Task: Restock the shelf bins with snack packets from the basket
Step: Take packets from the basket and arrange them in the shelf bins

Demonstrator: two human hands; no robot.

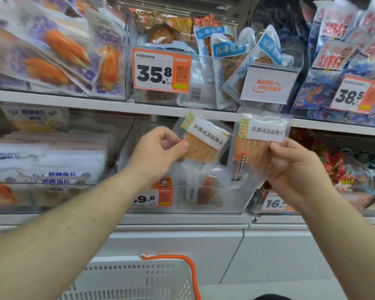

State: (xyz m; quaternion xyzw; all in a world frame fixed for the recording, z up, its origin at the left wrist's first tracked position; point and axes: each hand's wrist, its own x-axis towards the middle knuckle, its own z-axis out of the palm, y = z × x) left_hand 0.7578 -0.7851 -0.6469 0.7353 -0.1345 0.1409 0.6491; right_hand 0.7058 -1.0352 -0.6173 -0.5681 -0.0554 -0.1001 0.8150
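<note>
Both hands are raised in front of the lower shelf, a little apart, each gripping its own snack packet. The left hand (158, 151) pinches a clear packet (204, 144) of orange strips by its left edge, thumb on the front; the packet tilts to the right with its white label upside down. The right hand (294, 163) grips a second packet (256, 146) of the same kind by its right side, fingers curled round it, and this one stands nearly upright, label also upside down. The two packets sit side by side, close but not touching.

Just beyond and below them is a clear shelf bin (225, 200) on the lower shelf, holding at least one more packet of the same sort near its front wall. An orange price tag (154, 195) reading 9.8 hangs on the bin's left front.

At the near edge, low in the view, stands a white slotted basket (139, 280) with an orange handle (182, 269); its contents cannot be seen.

On the upper shelf, a bin of blue-and-white fish packets (227, 61) sits directly above, with a 35.8 price tag (160, 71) on its front. To the left are purple packets (52, 48) with orange contents, and to the far right dark blue packets (344, 40) behind a 38.5 tag (353, 94).
</note>
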